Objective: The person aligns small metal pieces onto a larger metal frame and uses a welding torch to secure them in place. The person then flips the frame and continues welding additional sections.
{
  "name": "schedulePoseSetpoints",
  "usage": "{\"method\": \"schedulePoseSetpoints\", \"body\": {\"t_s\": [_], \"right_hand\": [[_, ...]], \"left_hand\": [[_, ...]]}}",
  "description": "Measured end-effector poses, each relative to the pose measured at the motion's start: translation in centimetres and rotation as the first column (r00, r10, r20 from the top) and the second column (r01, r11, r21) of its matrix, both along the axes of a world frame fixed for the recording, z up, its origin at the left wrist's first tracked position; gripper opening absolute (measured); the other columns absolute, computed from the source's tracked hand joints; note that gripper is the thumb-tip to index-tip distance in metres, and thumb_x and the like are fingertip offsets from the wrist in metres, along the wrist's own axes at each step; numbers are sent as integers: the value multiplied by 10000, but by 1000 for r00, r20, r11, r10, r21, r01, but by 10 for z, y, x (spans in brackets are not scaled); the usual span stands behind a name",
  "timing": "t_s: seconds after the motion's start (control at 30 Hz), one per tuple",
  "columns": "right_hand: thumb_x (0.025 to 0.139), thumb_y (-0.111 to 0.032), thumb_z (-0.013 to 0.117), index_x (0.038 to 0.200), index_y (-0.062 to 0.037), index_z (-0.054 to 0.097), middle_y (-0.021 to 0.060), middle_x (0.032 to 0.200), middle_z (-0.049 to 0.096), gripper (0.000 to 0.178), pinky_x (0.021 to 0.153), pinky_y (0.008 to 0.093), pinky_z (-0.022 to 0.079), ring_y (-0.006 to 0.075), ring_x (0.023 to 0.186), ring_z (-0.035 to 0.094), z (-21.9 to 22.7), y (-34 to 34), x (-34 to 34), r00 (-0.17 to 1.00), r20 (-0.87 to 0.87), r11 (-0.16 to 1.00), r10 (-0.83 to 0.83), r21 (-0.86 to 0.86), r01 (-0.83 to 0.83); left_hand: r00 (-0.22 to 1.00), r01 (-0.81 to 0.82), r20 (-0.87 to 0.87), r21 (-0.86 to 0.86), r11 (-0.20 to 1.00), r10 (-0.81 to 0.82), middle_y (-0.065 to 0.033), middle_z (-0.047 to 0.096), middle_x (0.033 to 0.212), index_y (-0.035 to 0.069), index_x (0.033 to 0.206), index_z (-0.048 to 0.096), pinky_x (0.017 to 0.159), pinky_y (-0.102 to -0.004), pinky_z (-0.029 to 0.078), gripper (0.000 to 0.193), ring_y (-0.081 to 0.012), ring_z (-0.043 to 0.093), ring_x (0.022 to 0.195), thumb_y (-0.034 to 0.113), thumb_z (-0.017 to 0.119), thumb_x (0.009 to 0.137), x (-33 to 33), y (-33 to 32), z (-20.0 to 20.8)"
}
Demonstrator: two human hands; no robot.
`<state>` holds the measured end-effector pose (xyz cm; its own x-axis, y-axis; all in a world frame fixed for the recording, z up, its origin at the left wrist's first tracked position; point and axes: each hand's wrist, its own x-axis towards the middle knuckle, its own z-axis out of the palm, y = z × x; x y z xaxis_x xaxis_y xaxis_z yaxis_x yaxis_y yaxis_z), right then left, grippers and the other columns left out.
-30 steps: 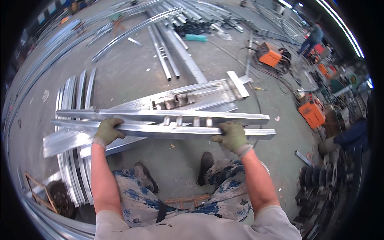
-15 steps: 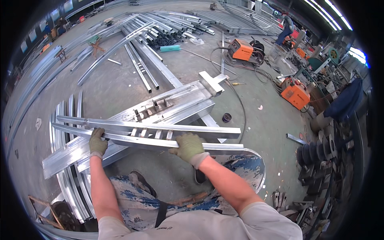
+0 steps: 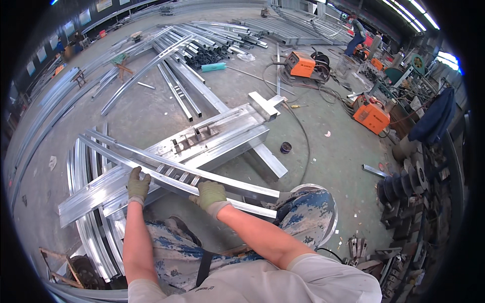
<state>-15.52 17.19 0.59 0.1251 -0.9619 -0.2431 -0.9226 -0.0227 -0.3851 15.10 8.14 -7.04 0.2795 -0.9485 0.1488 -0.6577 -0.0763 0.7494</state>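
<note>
A ladder-shaped metal frame (image 3: 169, 181), made of two long silvery tubes joined by short crosspieces, lies slantwise across a low stand of wide metal beams (image 3: 222, 146). Its left end points away from me and its right end reaches over my knee. My gloved left hand (image 3: 138, 186) is closed round the near tube, left of the crosspieces. Farther right, my gloved right hand (image 3: 209, 196) grips the same tube just past the crosspieces; its fingertips are partly hidden. Beyond the frame, small upright metal brackets (image 3: 191, 138) stand in a row on the beams.
Curved metal tubes (image 3: 90, 217) lie at my left under the beams. A large pile of tubes (image 3: 207, 43) spreads ahead. Two orange welding machines (image 3: 301, 64) with cables stand to the right, near wire spools (image 3: 399, 188). A small dark can (image 3: 286, 147) sits on the floor. Another person (image 3: 356, 36) stands far right.
The frame has turned clockwise: its right end swung toward me and leftward, its left end away. My right hand moved left and nearer; my left hand shifted slightly right.
</note>
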Motion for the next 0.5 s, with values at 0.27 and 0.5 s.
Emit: {"method": "schedulePoseSetpoints", "body": {"t_s": [0.27,0.5], "right_hand": [[899,-531,778,1199,-135,781,138,1162,773,497,938,493,565,334,1106,735,-10,7,3,1000,27,1000,-11,-23,12],[892,-501,731,1011,-160,827,152,1034,803,374,866,514,596,371,965,771,-48,16,12,972,231,997,36,-71,-20]], "left_hand": [[898,105,-414,525,845,146,-177,777,886,-41,1141,718,689,-430,611,617,-321,748,712,556,724,989,-80,63,38],[837,394,-545,665,634,52,-154,793,953,13,1060,782,765,-414,631,675,-276,772,802,661,595,1033,-122,111,33]]}}
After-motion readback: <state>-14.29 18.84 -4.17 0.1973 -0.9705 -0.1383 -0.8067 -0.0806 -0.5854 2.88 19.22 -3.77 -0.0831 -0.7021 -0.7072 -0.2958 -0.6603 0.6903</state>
